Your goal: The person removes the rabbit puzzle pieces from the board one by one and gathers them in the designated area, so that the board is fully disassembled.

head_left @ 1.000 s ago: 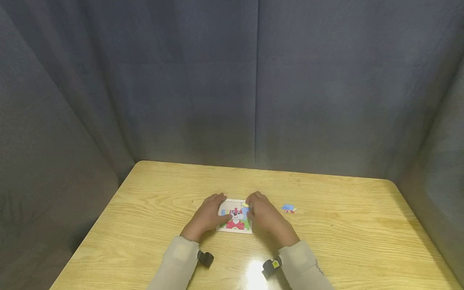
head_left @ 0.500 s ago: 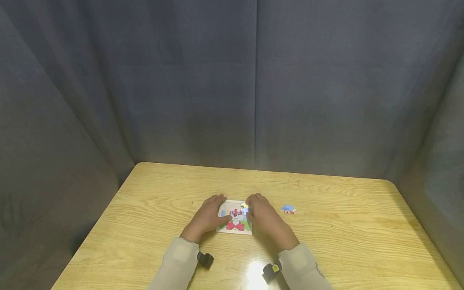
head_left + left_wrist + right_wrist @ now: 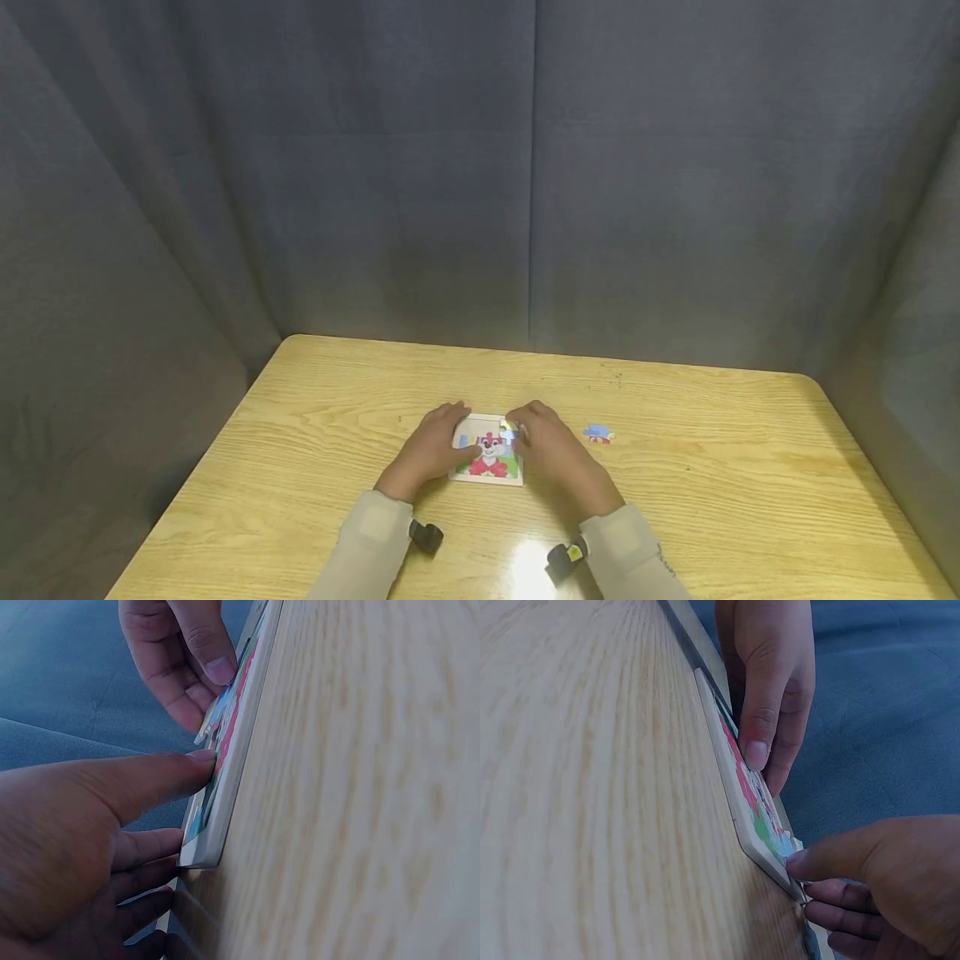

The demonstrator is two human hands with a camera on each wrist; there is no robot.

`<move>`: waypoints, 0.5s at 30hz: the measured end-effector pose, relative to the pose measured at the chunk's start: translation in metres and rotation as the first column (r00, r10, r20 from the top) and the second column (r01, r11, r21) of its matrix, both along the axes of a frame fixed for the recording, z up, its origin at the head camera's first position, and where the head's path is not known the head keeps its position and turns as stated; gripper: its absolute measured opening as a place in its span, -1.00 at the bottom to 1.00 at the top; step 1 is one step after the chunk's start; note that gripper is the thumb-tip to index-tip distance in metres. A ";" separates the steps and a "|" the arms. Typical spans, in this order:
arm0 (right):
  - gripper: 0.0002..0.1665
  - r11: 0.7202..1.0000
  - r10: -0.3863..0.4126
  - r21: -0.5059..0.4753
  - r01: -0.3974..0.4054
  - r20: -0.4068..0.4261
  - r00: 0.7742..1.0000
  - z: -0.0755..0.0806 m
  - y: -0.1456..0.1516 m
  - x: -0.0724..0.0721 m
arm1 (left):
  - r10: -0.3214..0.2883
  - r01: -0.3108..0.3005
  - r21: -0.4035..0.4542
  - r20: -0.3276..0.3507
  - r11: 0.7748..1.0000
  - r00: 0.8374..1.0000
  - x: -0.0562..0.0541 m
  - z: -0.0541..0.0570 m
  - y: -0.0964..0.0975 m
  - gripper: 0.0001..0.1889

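The fingers of the right hand (image 3: 551,443) pinch a piece (image 3: 507,428) at the far right corner of the puzzle (image 3: 477,426); the left hand (image 3: 431,442) grips the left side, thumb on top. Loose pieces (image 3: 598,433) lie right of both hands on the desk (image 3: 720,475).

From well back, the head view looked forward and down over the table (image 3: 712,492) to the curtain (image 3: 375,183). Low, close and tipped sideways, both wrist views faced that curtain, sharing the puzzle (image 3: 490,468), left hand (image 3: 433,442) and right hand (image 3: 551,443).
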State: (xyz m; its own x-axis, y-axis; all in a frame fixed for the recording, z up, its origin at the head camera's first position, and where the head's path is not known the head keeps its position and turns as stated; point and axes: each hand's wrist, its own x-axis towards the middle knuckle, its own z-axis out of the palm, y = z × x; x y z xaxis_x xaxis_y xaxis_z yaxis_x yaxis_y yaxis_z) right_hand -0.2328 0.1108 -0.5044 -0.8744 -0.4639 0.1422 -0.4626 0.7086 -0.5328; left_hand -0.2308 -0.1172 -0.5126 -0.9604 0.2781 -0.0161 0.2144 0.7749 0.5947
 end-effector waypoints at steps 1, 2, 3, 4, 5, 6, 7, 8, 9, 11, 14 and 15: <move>-0.55 1.000 0.002 0.000 -0.002 -0.004 1.000 0.000 0.000 0.000 | 0.000 0.000 0.000 0.000 1.000 1.000 0.000 0.000 0.000 -0.25; -0.56 1.000 0.003 0.002 -0.003 -0.009 1.000 -0.001 0.000 -0.001 | 0.000 0.000 0.000 -0.001 1.000 1.000 0.000 0.000 0.000 -0.26; -0.56 1.000 0.005 0.004 -0.005 -0.014 1.000 -0.001 0.000 -0.001 | 0.001 -0.001 -0.001 -0.001 1.000 1.000 0.000 0.000 0.000 -0.26; -0.57 1.000 0.007 0.007 -0.007 -0.022 1.000 -0.001 0.000 -0.002 | 0.002 -0.002 0.000 0.001 1.000 1.000 0.000 0.000 0.000 -0.26; -0.58 1.000 0.008 0.010 -0.008 -0.028 1.000 -0.001 0.000 -0.002 | 0.003 -0.003 -0.002 0.002 1.000 1.000 0.000 0.000 0.000 -0.26; -0.58 1.000 0.011 0.008 -0.010 -0.032 0.999 -0.001 0.000 -0.002 | 0.003 -0.003 -0.005 0.003 1.000 1.000 0.000 0.000 0.000 -0.26; -0.58 1.000 0.012 0.010 -0.011 -0.034 0.999 -0.002 0.000 -0.002 | 0.003 -0.003 -0.006 0.005 1.000 1.000 0.000 0.001 0.000 -0.26; -0.59 1.000 0.010 0.011 -0.010 -0.034 0.999 -0.002 0.000 -0.002 | 0.000 0.000 -0.005 0.003 1.000 1.000 0.000 0.001 0.000 -0.26; -0.59 1.000 0.010 0.014 -0.009 -0.036 0.999 -0.002 0.000 -0.003 | 0.001 0.000 -0.006 0.005 1.000 1.000 0.001 0.001 0.000 -0.26; -0.59 1.000 0.002 0.019 -0.002 -0.035 0.999 -0.003 0.000 -0.003 | 0.001 0.000 -0.006 0.007 1.000 1.000 0.001 0.001 0.000 -0.27; -0.59 1.000 -0.013 0.023 0.014 -0.031 0.999 -0.003 0.000 -0.003 | 0.001 0.000 -0.004 0.006 1.000 1.000 0.001 0.002 0.001 -0.27; -0.60 1.000 -0.019 0.023 0.019 -0.030 0.999 -0.003 -0.001 -0.004 | 0.001 -0.001 -0.003 0.005 1.000 1.000 0.001 0.002 0.001 -0.27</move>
State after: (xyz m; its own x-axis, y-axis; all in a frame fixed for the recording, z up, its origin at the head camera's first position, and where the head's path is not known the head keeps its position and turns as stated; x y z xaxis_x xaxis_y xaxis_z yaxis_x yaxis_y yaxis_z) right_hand -0.2364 0.1103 -0.5079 -0.8786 -0.4508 0.1577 -0.4645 0.7294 -0.5023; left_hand -0.2301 -0.1163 -0.5111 -0.9605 0.2775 -0.0215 0.2111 0.7769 0.5932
